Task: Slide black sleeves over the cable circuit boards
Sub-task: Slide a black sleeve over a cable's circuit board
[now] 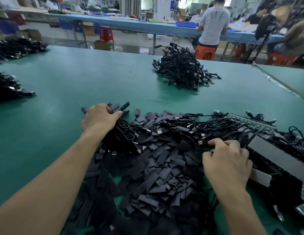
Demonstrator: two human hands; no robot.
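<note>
The left hand (100, 118) has its grip clamped round a bundle (120, 106) of sleeved cable ends at the far edge of the heap, probably gathering finished pieces to keep them apart from the undone ones. The right hand (227, 161) curls over loose cables (181, 128) just beside the boards (251, 122); whether its grip has closed on one I cannot tell. The sleeves (156, 175) lie heaped on the counter (80, 78) between both arms, within easy reach. A finished-looking pile (180, 72) sits well apart, farther back.
</note>
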